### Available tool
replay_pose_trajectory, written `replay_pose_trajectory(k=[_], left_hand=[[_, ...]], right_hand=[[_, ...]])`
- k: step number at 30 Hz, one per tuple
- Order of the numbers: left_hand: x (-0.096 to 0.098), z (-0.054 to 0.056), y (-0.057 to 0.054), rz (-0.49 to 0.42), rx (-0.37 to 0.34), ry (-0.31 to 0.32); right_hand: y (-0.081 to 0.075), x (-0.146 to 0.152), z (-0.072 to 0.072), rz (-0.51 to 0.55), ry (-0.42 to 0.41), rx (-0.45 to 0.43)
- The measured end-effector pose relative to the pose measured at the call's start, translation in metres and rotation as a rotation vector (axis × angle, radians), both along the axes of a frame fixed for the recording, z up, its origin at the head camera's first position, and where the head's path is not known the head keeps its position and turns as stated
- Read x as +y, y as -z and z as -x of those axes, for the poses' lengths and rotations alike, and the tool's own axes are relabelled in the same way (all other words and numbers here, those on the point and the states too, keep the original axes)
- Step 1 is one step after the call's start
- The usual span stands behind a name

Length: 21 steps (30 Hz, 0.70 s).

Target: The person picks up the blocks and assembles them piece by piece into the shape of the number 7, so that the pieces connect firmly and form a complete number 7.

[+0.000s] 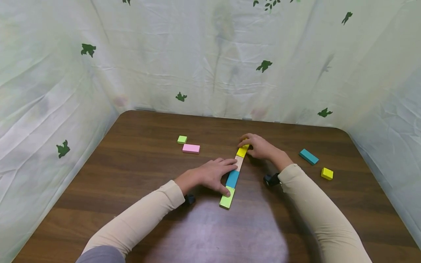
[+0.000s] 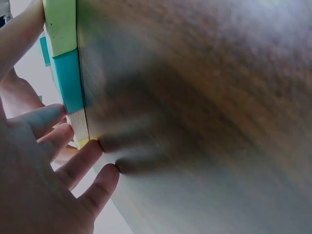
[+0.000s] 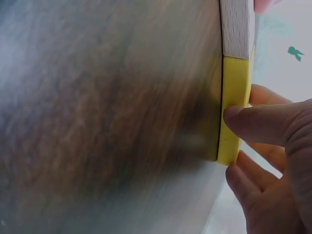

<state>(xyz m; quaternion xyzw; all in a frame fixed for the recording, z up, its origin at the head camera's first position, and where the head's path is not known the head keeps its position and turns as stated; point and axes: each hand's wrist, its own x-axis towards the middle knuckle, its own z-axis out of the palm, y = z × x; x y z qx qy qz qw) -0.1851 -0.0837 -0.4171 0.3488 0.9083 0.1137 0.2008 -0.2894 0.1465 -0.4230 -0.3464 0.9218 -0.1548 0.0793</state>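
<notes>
On the desk (image 1: 131,157), the left hand (image 1: 213,174), fingers spread and gripping nothing, touches the plain block (image 1: 239,163). At that block's far end, the right hand (image 1: 263,148) pinches the yellow block (image 3: 236,80); at the plain block's near end lies the blue block (image 1: 232,179).

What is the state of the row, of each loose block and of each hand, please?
Row: four blocks, laid end to end
Left hand: spread, touching the row
Right hand: pinching the row's yellow block
Small green block: lying apart from the row
Pink block: lying untouched
Loose blue block: lying untouched
Loose yellow block: lying untouched
</notes>
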Motion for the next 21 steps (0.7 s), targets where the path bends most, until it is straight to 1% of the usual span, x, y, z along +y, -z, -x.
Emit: replay_pose_trajectory(k=[7, 11, 15, 21], left_hand=[[0.001, 0.0, 0.0, 0.011, -0.003, -0.006], [0.005, 0.003, -0.002, 0.037, -0.01, -0.008], [0.008, 0.008, -0.005, 0.073, -0.025, -0.006], [0.009, 0.011, -0.006, 0.102, -0.037, 0.014]], right_hand=[[0.0, -0.001, 0.0, 0.005, -0.019, 0.002], [-0.001, -0.001, 0.0, 0.009, -0.01, -0.013], [0.001, -0.001, 0.0, 0.018, -0.025, -0.009], [0.003, -0.001, 0.0, 0.03, -0.034, 0.0]])
